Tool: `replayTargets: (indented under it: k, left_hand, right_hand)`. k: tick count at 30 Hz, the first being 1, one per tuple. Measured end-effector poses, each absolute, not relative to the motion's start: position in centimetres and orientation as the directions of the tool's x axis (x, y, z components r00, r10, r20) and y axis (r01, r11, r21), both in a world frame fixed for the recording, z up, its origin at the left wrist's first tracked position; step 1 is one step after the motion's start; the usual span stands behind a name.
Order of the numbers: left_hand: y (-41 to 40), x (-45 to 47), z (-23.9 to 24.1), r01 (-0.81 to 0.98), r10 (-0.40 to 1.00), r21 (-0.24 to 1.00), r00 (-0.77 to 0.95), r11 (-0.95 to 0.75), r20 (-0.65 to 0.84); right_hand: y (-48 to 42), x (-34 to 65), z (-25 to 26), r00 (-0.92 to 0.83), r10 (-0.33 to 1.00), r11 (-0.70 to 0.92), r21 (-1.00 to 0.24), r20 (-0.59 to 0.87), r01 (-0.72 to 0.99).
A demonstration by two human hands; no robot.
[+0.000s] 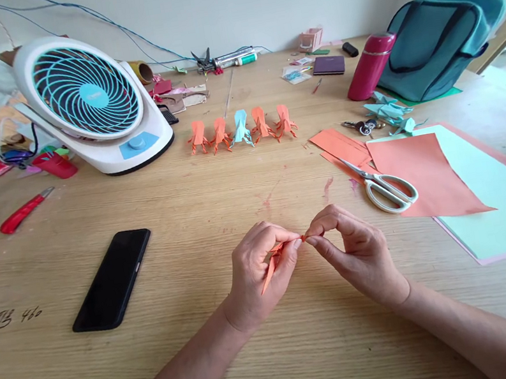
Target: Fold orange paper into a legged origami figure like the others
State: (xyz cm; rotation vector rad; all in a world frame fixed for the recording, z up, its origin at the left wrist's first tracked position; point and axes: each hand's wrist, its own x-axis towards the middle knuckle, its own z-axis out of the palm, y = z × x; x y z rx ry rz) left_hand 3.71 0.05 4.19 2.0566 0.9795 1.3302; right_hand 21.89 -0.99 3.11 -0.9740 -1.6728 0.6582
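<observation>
With the pinching fingertips taken as the dial's centre and twelve o'clock pointing away from the person, the slim folded orange paper piece was in the left hand, its narrow end reaching the centre. The left thumb and forefinger pinched it close to that end, while its longer part lay across the curled fingers, towards seven o'clock. The right hand came in from four o'clock, thumb and forefinger pressed together on the tip, the other fingers bent. That tip seemed to be twisted, though the fingertips hid most of it.

Between eleven and twelve stood a row of five folded-paper figures, one pale blue in the middle and two orange on each side. Near two o'clock lay white-handled metal scissors, blades over narrow orange paper strips. Just beyond was a large orange paper sheet, partly covering a pale green sheet at three. A black smartphone lay at nine; a white-and-blue plastic fan stood between ten and eleven.
</observation>
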Motion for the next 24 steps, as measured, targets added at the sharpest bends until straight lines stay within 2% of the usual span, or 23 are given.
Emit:
replayTargets:
  k: [14,24]
  left_hand:
    - [0.08,3.93,3.89,0.252,0.819,0.783,0.253,-0.569,0.514]
    - [0.61,3.71,3.84,0.199,0.862,0.840,0.165,-0.504,0.478]
  right_hand:
    - [-0.88,22.22,3.54,-0.154,0.857,0.515,-0.803,0.492,0.301]
    - [-0.63,22.41,3.03,-0.097,0.871,0.487,-0.823,0.481,0.293]
